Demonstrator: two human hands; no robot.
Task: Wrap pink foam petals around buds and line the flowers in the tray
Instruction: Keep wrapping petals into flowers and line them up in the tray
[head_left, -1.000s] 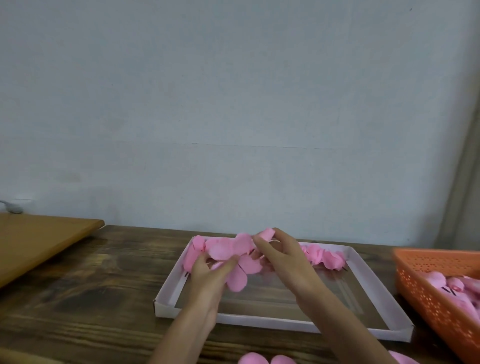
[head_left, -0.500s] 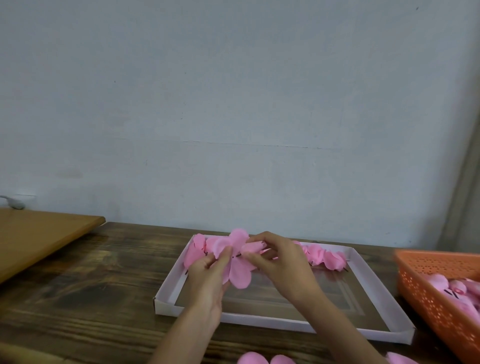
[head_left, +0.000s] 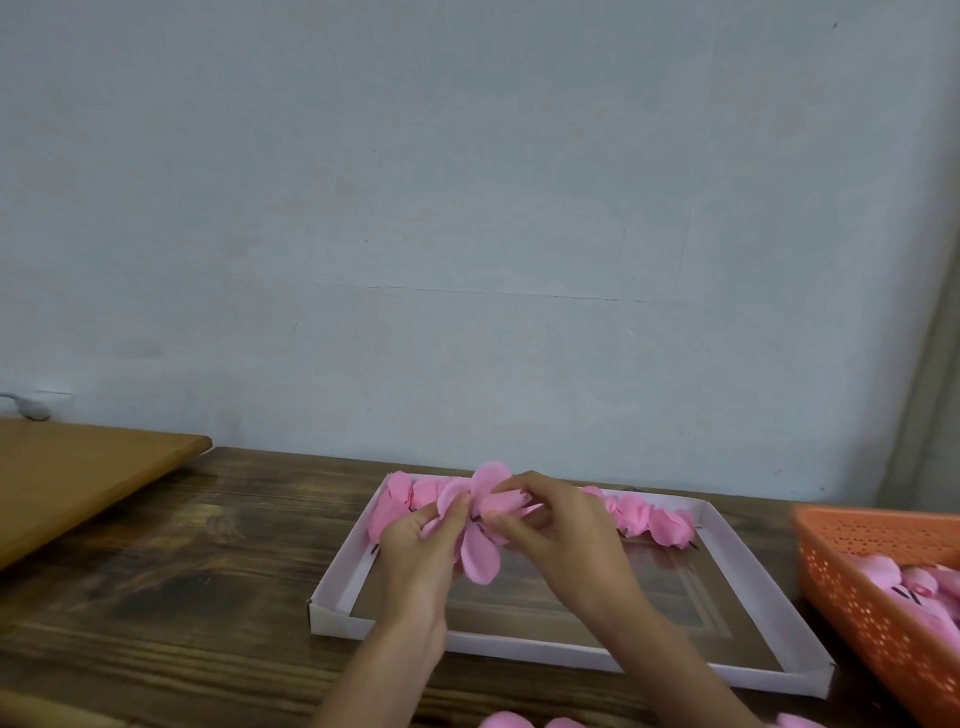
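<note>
Drawing closer than a moment ago, your left hand (head_left: 415, 543) and right hand (head_left: 569, 543) are both pinching the half-wrapped pink foam-petal flower (head_left: 500, 505) above the shallow white cardboard tray (head_left: 332, 590); the drooping petal (head_left: 480, 564) between them is likely needing folding in next.

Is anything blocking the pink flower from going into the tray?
Nothing visible. The left hand and right hand hold the pink foam flower over the shallow white cardboard tray; finished pink flowers line its far wall.
</note>
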